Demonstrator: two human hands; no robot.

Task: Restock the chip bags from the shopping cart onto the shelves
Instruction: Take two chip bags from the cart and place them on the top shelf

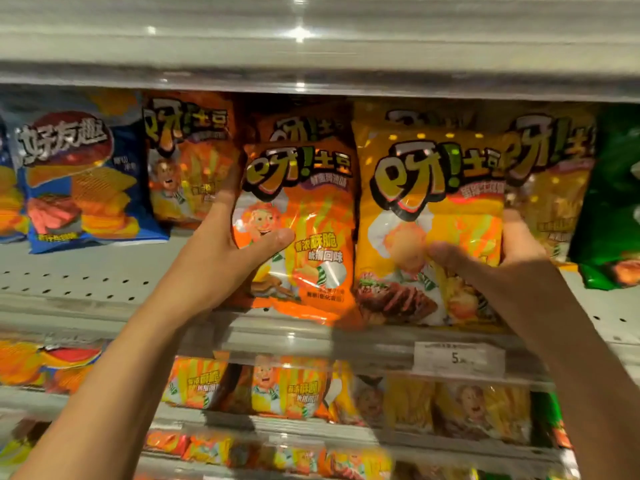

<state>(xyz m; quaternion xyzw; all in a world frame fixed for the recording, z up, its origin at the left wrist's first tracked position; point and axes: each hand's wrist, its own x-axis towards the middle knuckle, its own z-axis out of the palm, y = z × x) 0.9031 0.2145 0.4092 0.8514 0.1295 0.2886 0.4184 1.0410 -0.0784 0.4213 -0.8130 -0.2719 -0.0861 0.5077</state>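
On the left of the shelf a blue bag leans upright, with an orange bag standing just right of it, farther back. The left hand grips the left edge of the orange chip bag, thumb across its front and fingers curled behind; the bag stands upright, long axis vertical, its bottom at the shelf's near edge. More bags of the same kind stand behind it, so judging from this, the coming move is a push away from the viewer, into the row. Touching it on the right, the yellow chip bag is likewise upright at the near edge. The right hand holds it by the lower right side, thumb on the front, fingers wrapped round the edge. Each hand is nearer its own bag. Farther right stand another yellow bag and a green bag. The lower shelf carries similar bags; a price tag sits on the rail. The cart is out of view.
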